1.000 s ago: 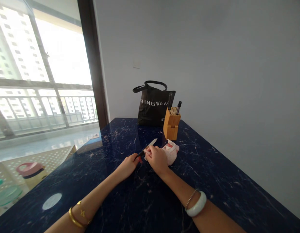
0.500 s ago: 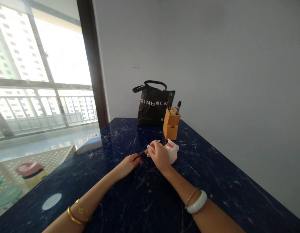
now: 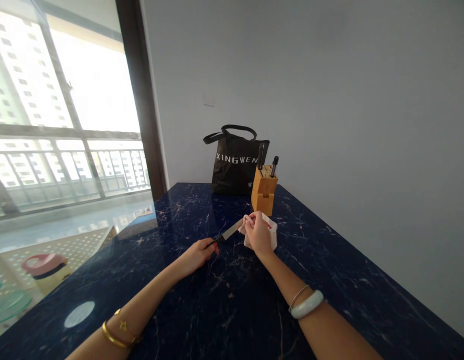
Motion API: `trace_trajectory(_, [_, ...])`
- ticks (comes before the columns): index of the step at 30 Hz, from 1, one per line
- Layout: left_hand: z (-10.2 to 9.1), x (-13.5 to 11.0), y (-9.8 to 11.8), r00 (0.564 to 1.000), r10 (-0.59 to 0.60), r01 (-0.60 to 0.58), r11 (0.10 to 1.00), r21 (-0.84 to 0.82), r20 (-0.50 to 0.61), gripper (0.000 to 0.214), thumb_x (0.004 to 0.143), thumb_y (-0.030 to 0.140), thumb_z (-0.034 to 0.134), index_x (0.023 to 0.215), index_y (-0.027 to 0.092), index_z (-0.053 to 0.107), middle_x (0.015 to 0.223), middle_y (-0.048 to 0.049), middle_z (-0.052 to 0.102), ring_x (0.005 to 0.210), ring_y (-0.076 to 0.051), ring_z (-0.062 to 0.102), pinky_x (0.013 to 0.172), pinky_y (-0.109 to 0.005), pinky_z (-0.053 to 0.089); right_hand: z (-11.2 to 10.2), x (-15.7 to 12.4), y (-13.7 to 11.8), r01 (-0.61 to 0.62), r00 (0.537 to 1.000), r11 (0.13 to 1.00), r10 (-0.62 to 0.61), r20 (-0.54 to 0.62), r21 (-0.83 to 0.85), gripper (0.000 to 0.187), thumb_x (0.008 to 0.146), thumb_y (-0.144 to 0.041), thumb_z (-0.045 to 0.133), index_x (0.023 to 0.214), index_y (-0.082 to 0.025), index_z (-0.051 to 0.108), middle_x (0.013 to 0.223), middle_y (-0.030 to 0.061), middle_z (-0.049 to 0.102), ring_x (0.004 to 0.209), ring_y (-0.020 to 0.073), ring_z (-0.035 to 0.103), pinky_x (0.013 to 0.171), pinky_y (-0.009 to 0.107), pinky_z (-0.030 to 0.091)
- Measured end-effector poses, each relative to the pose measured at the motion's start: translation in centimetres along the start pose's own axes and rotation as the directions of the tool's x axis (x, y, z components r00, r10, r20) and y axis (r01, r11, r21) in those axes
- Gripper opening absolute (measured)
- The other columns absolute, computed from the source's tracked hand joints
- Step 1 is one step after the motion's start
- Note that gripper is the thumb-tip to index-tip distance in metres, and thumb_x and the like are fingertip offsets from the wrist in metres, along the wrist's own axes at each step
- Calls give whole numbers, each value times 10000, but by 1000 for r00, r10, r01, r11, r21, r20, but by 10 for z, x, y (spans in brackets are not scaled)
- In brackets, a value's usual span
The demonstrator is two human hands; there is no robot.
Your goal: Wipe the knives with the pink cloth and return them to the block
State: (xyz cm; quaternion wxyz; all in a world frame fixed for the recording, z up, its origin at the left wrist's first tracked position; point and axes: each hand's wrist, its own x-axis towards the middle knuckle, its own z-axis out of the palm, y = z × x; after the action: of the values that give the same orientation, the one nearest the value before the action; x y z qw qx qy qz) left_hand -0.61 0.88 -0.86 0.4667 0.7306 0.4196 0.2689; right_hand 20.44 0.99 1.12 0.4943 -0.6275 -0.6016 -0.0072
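Countertop: dark navy marble countertop (image 3: 340, 280), veined with pale gold and white streaks.
Bag: black fabric tote bag (image 3: 232, 177), printed with white capitals reading XINGWEN.
Block: honey-yellow bamboo knife block (image 3: 263, 196), holding dark handles.
Knife: steel kitchen knife (image 3: 228, 231), with a grey blade and black handle.
Cloth: crumpled white cloth (image 3: 274, 232), marked with pink and red patches.
Bangles: pale green-white stone bangle (image 3: 307, 304) on one wrist; shiny gold bangle (image 3: 112, 335) on the other.
Wall: plain pale grey wall (image 3: 367, 100).
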Motion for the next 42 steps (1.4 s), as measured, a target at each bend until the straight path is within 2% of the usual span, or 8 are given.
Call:
trace_trajectory(6, [-1, 5, -7, 1000, -26, 27, 996, -82, 8, 420, 777, 557, 378, 830, 156, 491, 450, 106, 224, 332, -38, 165, 323, -184, 125, 1, -16, -19, 226, 961, 973, -213, 176, -55, 124, 822, -283, 430, 895, -200, 485, 755, 8, 564, 683, 130, 530, 605, 213, 334])
trace_trajectory(9, [-1, 2, -2, 999, -22, 22, 1000, -4, -29, 425, 781, 555, 361, 822, 156, 500, 450, 98, 247, 345, -48, 197, 345, -190, 150, 1, -25, -32, 321, 924, 944, -294, 246, -74, 100, 825, -273, 447, 870, -204, 503, 752, 2, 562, 689, 125, 519, 608, 215, 314])
trace_trajectory(12, [1, -4, 9, 995, 42, -26, 984, 174, -92, 382, 803, 495, 351, 794, 160, 533, 484, 66, 353, 403, -72, 306, 406, -200, 231, 1, -29, -39, 355, 907, 932, -323, 272, -78, 78, 828, -259, 454, 856, -213, 510, 742, -10, 558, 696, 123, 516, 600, 215, 299])
trace_trajectory(17, [5, -10, 24, 984, 137, -85, 920, 383, -112, 320, 822, 389, 336, 758, 172, 563, 670, -2, 547, 627, -135, 488, 593, -224, 343, 1, -28, -38, 322, 920, 942, -288, 264, -96, 109, 843, -281, 438, 852, -207, 517, 762, 0, 564, 708, 125, 522, 605, 216, 303])
trace_trajectory(22, [6, -7, 22, 981, 96, -31, 934, 357, -166, 343, 822, 391, 324, 794, 165, 581, 648, -1, 542, 603, -137, 475, 567, -222, 339, 3, -27, -37, 299, 920, 950, -261, 291, -92, 54, 800, -231, 480, 838, -197, 498, 765, 4, 563, 711, 127, 531, 607, 209, 317])
trace_trajectory(33, [8, -10, 22, 980, 135, -83, 947, 310, -148, 308, 833, 386, 329, 821, 179, 557, 704, 0, 570, 641, -134, 498, 604, -223, 357, 4, -28, -35, 303, 925, 953, -291, 243, -14, 44, 793, -215, 460, 834, -198, 459, 759, 3, 554, 715, 132, 531, 618, 212, 337])
trace_trajectory(38, [4, -9, 21, 986, 118, -75, 945, 319, -117, 330, 829, 412, 337, 821, 174, 565, 608, 21, 499, 540, -109, 427, 515, -208, 310, 4, -27, -35, 296, 929, 954, -278, 244, -40, 40, 789, -232, 462, 814, -201, 459, 724, -4, 550, 672, 131, 529, 582, 216, 326])
trace_trajectory(42, [3, -9, 18, 991, 94, -66, 961, 270, -92, 389, 821, 473, 333, 823, 160, 563, 519, 49, 391, 455, -86, 329, 449, -201, 251, 3, -19, -25, 214, 965, 977, -210, 158, -13, 72, 805, -268, 441, 817, -199, 461, 721, 5, 556, 658, 129, 535, 586, 214, 349])
